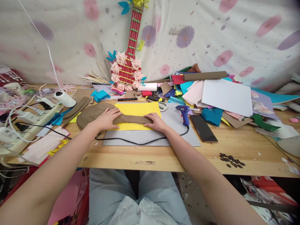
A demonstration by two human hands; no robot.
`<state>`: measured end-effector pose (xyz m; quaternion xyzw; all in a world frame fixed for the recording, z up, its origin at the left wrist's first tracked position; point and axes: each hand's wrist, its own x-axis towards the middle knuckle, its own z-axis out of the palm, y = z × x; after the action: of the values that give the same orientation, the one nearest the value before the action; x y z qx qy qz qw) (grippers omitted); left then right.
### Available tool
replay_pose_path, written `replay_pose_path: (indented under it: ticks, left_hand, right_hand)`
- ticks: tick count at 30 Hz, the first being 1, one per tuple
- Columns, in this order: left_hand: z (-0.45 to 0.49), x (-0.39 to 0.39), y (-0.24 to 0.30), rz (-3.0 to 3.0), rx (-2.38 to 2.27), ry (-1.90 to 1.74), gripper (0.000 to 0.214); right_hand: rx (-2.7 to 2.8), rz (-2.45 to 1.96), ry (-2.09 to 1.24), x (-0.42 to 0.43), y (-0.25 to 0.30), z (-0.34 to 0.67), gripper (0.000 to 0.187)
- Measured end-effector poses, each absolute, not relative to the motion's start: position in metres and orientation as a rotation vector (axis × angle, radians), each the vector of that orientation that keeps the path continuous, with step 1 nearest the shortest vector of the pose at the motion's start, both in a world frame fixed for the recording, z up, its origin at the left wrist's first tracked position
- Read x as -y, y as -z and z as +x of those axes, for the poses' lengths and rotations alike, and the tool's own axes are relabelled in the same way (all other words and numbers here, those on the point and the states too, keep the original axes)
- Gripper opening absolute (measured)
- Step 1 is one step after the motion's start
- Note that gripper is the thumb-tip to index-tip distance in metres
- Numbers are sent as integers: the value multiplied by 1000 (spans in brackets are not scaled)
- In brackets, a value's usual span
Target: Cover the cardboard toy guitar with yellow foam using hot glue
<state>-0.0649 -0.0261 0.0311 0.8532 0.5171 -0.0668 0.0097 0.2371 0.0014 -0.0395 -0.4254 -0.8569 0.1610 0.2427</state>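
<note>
A brown guitar-shaped cutout (92, 114) lies across a yellow sheet (138, 108), its round body to the left and its narrow neck to the right. My left hand (107, 118) rests flat where body and neck meet, fingers spread over the surface and thumb near the lower edge. At the neck's far end, my right hand (156, 122) holds it, with fingertips and thumb around the tip. Beneath the sheet is a grey cutting mat (150, 137). A blue glue gun (184, 114) lies on the mat's right side, its black cord running below both hands.
Right of the mat lie a phone (203, 128) and several small black oval pieces (231, 160). Coloured paper and a white board (227, 97) pile up behind. A red flower-trimmed guitar (127, 67) leans on the curtain. Leftward are a power strip (30, 125) and brown strips (76, 111).
</note>
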Motion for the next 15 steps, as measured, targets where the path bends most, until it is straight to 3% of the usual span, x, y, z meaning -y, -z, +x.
replay_pose_path:
  ticks: [4,8,15]
  left_hand:
    - [-69,15,-52,2680,-1562,282,75]
    - [-69,-5,-105,2548,-1742,167,64]
    - [-59,-14,-151,2457,-2120,-93,47]
  right_hand:
    - [2280,-1215,-555,-8,18,236,49]
    - [2246,-1224,-870,-27,-23,235,45]
    - [2283,-1242,-991,-48,-44,240,61]
